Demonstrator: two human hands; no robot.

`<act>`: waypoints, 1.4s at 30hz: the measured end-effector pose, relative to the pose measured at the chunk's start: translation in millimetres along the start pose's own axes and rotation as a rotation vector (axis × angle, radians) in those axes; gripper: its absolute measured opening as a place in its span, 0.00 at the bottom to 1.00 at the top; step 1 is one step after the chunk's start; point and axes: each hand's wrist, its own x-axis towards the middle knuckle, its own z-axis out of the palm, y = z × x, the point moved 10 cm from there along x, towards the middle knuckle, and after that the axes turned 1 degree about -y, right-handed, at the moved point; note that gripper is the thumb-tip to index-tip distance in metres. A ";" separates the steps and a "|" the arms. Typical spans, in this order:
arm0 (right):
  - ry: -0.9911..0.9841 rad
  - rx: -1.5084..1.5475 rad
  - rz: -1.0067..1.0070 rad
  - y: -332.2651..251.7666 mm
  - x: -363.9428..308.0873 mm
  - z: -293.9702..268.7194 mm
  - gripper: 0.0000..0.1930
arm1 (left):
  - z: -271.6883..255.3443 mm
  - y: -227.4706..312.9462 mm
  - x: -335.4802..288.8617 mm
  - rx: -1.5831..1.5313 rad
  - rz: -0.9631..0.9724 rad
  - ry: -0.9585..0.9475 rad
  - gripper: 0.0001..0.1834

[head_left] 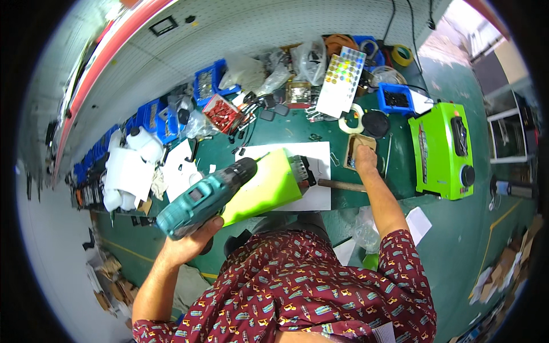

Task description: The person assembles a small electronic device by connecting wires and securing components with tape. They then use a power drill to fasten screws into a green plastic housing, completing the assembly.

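Observation:
My left hand (200, 235) is closed round the grip of a teal cordless drill (197, 197), its black chuck pointing up and to the right. Under the chuck, a bright green box-shaped housing (266, 191) lies on a white sheet (320, 197), with black and metal parts (302, 171) at its right end. My right hand (366, 158) reaches down into a small open cardboard box (358, 139). Its fingertips are hidden inside, so whether they hold anything does not show. A hammer's wooden handle (342, 184) lies just left of my right forearm.
A second green machine (443, 151) stands at the right. Blue bins (394, 98), a box of red parts (222, 113), tape rolls (350, 119) and a sticker sheet (341, 83) line the back. White plastic containers (127, 171) crowd the left. A thin metal rod (389, 154) lies beside the cardboard box.

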 end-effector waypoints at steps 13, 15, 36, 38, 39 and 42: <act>0.248 0.895 0.002 7.6 -6.3 -43.2 0.04 | -46.2 -120.1 -116.7 -0.439 -0.071 0.400 0.18; 0.213 1.248 -0.081 -55.2 -49.5 -95.4 0.04 | -42.2 -146.5 -127.9 -0.372 -0.183 0.408 0.18; -0.255 1.646 -0.378 -449.0 -326.2 -161.6 0.09 | -139.0 -267.0 -75.8 -0.497 0.188 -0.216 0.18; -0.264 1.563 -0.358 -460.5 -335.2 -171.1 0.10 | -149.6 -270.4 -74.2 -0.472 0.286 -0.179 0.19; -0.278 1.562 -0.339 -464.5 -338.4 -172.7 0.10 | -155.7 -270.7 -73.5 -0.456 0.331 -0.160 0.20; -0.347 1.557 -0.298 -481.0 -344.5 -174.6 0.10 | -177.3 -249.0 -68.0 -0.405 0.625 -0.220 0.20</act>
